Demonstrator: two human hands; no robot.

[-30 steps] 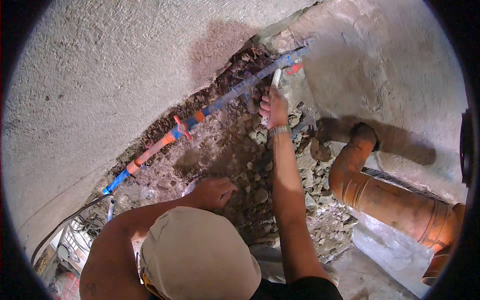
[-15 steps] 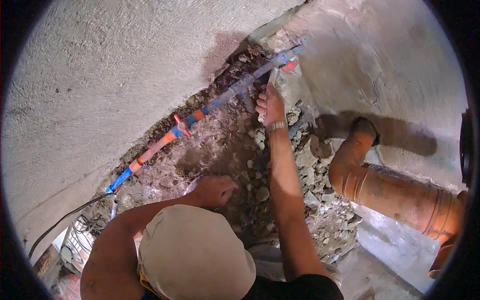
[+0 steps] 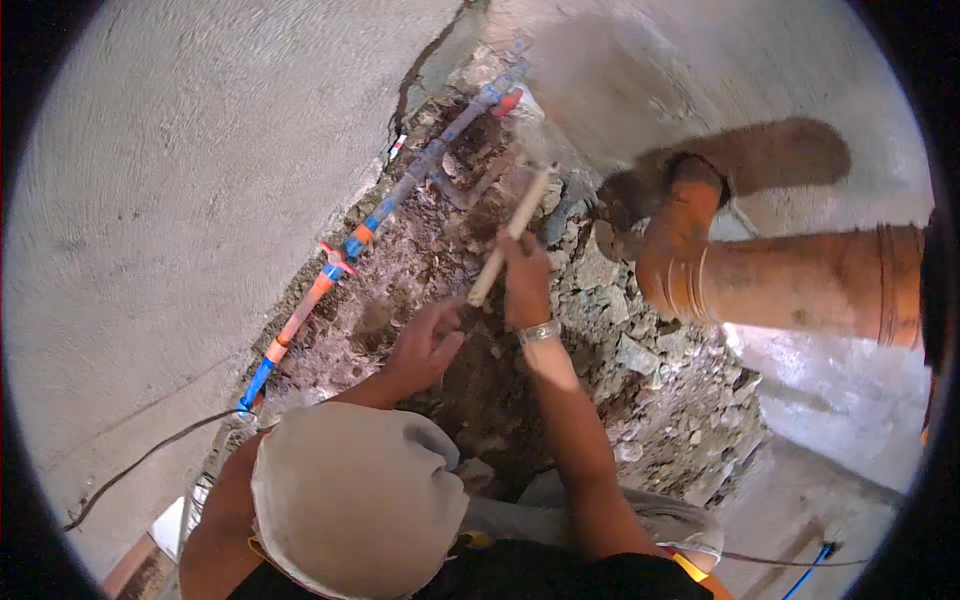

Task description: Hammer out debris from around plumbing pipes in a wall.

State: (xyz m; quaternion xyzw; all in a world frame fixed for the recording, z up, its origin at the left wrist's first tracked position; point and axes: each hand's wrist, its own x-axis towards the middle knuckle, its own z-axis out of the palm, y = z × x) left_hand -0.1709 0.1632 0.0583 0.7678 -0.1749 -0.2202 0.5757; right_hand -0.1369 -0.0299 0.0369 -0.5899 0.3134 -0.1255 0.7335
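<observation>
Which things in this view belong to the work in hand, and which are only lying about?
Apparently in the work:
- pale stick, held in the right hand
- left hand, open near the stick's lower end
- rubble beside the right forearm

Only nearby, untouched:
- thin blue-and-orange pipe
- thick orange pipe
- dark cable, lower left

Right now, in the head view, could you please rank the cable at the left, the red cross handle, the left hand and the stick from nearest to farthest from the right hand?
1. Stick: in the right hand's grip.
2. Left hand: to its left, slightly lower in the view.
3. Cross handle: farther left.
4. Cable: lower left, farthest.
</observation>
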